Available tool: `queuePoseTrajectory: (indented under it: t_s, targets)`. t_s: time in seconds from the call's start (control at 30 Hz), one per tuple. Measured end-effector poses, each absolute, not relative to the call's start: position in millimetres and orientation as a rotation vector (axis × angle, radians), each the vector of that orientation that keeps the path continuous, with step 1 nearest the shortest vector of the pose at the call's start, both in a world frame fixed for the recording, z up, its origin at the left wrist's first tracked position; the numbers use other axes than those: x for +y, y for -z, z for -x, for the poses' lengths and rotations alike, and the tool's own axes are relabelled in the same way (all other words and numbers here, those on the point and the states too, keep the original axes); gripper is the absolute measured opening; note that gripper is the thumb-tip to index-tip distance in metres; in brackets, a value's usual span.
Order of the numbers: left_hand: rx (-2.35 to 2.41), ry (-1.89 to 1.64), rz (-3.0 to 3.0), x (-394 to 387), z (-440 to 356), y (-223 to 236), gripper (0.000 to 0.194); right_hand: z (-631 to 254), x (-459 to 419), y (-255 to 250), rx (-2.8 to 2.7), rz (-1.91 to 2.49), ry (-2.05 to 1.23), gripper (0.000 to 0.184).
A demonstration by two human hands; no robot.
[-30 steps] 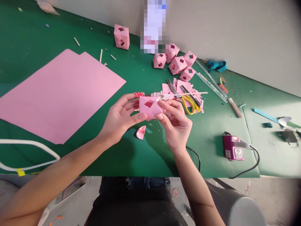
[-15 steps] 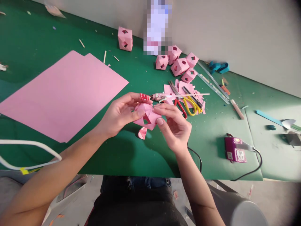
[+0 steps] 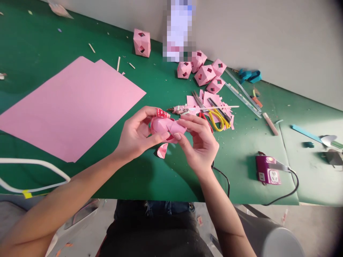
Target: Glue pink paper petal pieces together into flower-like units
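Observation:
Between both hands, above the green tabletop, is a pink folded paper piece (image 3: 169, 129) with curved flaps. My left hand (image 3: 136, 132) grips its left side, thumb in front and fingers behind; a red patterned wrap covers one fingertip. My right hand (image 3: 200, 142) pinches the right side between thumb and fingers. Just below lies a small curled pink paper scrap (image 3: 162, 151). Beyond the fingers rests a glue gun (image 3: 184, 109) with a stick in its back, beside yellow-handled scissors (image 3: 218, 119) and red-handled scissors on pink offcuts.
Several pink paper polyhedra (image 3: 205, 75) stand at the back, with a larger one (image 3: 142, 43) left of them. Large pink sheets (image 3: 72, 110) lie at left. A purple power adapter (image 3: 268, 170) with a black cord sits right. A white curved tube (image 3: 34, 162) crosses the left foreground.
Both hands have turned the paper piece, so its opening no longer faces me and a folded side shows. My thumbs have come closer together along its lower edge.

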State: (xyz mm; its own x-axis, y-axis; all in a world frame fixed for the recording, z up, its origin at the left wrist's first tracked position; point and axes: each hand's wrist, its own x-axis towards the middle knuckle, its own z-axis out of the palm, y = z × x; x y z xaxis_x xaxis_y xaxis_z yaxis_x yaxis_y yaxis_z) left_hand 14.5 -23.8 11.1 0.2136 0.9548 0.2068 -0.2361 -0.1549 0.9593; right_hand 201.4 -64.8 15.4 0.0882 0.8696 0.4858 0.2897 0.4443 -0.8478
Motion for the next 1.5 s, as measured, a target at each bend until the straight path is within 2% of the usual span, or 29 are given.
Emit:
queuePoseTrajectory:
  t_s: [0.4,0.57,0.8,1.17,1.5]
  targets:
    - [0.746,-1.353,-1.244,-24.0,-13.8,-8.3,0.027,-193.9,-68.0,-7.1,-1.435,1.083,-0.407,0.027]
    - [0.524,-1.427,-1.344,-14.1,-9.3,0.4,0.036,-194.7,-65.9,-5.2,-1.488,1.034,-0.341,0.026]
    - [0.478,-1.414,-1.378,-10.7,-6.8,3.5,0.043,-195.9,-65.0,-5.8,-1.507,0.984,-0.376,0.03]
    - [0.569,-1.47,-1.381,-13.7,-6.2,-1.1,0.024,-189.1,-68.1,-8.5,-1.422,1.009,-0.37,0.026]
    - [0.419,-1.424,-1.512,-9.3,-1.3,-1.7,0.03,-200.9,-64.1,-7.8,-1.561,0.912,-0.451,0.031]
